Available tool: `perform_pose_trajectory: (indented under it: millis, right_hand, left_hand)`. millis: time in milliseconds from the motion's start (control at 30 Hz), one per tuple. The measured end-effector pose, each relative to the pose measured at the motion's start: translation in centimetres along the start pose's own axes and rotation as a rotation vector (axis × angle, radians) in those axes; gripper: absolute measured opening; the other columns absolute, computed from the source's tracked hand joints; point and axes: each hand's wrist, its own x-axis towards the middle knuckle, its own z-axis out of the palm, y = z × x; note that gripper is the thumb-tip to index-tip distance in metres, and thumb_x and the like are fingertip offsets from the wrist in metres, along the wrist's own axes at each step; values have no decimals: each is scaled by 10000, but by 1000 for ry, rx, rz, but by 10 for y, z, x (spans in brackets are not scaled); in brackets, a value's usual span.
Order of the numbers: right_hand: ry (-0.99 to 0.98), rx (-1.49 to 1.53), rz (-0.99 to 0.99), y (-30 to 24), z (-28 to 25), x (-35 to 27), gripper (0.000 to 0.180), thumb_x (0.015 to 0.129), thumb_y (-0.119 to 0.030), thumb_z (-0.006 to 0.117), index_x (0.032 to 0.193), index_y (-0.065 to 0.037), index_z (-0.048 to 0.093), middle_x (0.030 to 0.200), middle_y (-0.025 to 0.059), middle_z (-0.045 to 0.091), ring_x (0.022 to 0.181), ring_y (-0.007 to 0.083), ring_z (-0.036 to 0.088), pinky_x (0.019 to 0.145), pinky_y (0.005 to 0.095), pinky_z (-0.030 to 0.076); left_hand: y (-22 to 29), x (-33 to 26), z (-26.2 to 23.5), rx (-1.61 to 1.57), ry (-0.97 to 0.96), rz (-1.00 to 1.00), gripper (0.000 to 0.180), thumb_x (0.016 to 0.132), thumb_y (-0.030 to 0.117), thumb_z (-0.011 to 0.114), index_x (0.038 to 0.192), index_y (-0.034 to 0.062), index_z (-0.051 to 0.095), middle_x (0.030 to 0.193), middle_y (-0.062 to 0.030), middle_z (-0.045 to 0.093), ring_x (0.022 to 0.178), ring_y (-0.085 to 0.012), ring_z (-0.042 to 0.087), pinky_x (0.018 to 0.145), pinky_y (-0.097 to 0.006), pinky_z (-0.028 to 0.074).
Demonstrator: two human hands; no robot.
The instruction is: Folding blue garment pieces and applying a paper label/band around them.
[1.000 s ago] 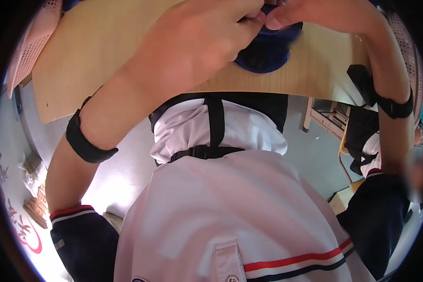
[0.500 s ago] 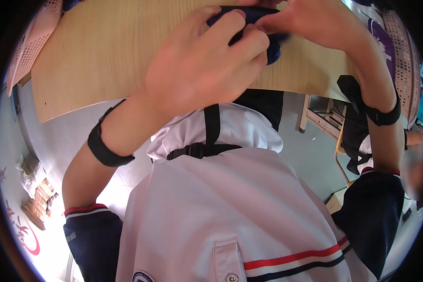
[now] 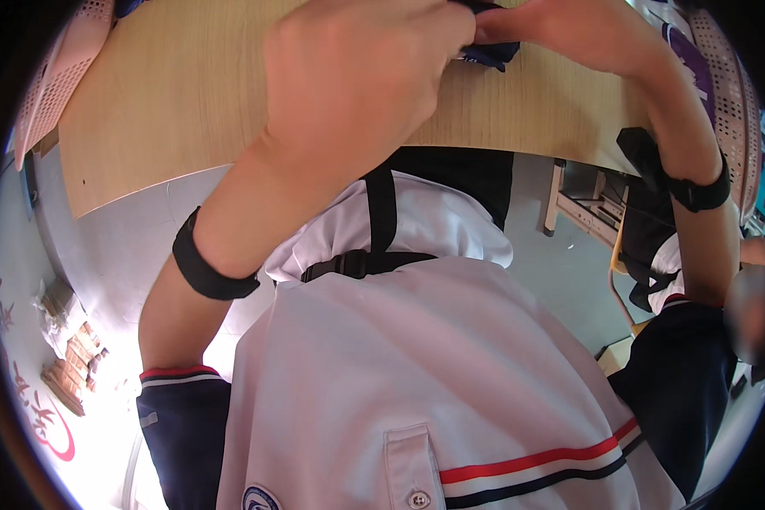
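Observation:
A dark navy piece of folded cloth (image 3: 495,55) with a small pale mark shows at the top edge, over the wooden table; its exact kind cannot be made out. My left hand (image 3: 361,72) has its fingers bent and closed at the cloth's left side, and they hide part of it. From the right, my right hand (image 3: 582,34) pinches the cloth between thumb and fingers, close to the left fingertips. The upper part of the cloth and some fingertips are cut off by the top of the view.
The light wooden table (image 3: 178,110) ends in a curved edge near my body. A pink perforated basket (image 3: 64,76) is at the left, another pink basket (image 3: 735,127) at the right beside a purple packet (image 3: 688,64). Another person sits at the far right. Bundles (image 3: 75,361) lie lower left.
Both hands have shifted farther from my body, the left more so. The cloth has moved up with them, and less of it hangs below my fingers.

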Motion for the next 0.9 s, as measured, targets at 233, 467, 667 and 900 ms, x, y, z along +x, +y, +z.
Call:
perform_pose_trajectory:
  millis: [233, 467, 667, 900]
  right_hand:
    - [137, -195, -9, 2, 17, -8, 186, 800, 105, 667, 980, 56, 670, 937, 114, 723, 895, 173, 696, 823, 313, 545]
    - [435, -614, -96, -18, 58, -24, 225, 713, 83, 688, 929, 50, 633, 942, 152, 661, 890, 294, 686, 799, 340, 539]
    - [464, -772, -297, 12, 65, -38, 312, 748, 39, 761, 1041, 25, 655, 1073, 135, 665, 1049, 267, 658, 877, 326, 524]
    - [667, 408, -226, 1, 69, -43, 577, 850, 14, 770, 1370, 74, 528, 1239, 128, 639, 1169, 169, 598, 1016, 322, 481]
  left_hand:
    - [0, 35, -11, -222, -199, -435, 164, 730, 29, 759, 790, -44, 624, 857, -262, 673, 850, -455, 662, 676, -466, 502]
    - [-9, 30, -5, -269, -185, -272, 326, 796, 40, 699, 1039, -120, 553, 808, -285, 651, 844, -473, 650, 689, -478, 509]
    - [17, 17, -22, -175, -342, -280, 382, 823, 26, 667, 1148, -100, 512, 836, -269, 679, 875, -454, 669, 710, -485, 528]
    - [36, 19, -30, -701, 4, -873, 445, 816, 103, 791, 1187, -38, 588, 933, -188, 740, 849, -268, 728, 728, -322, 561]
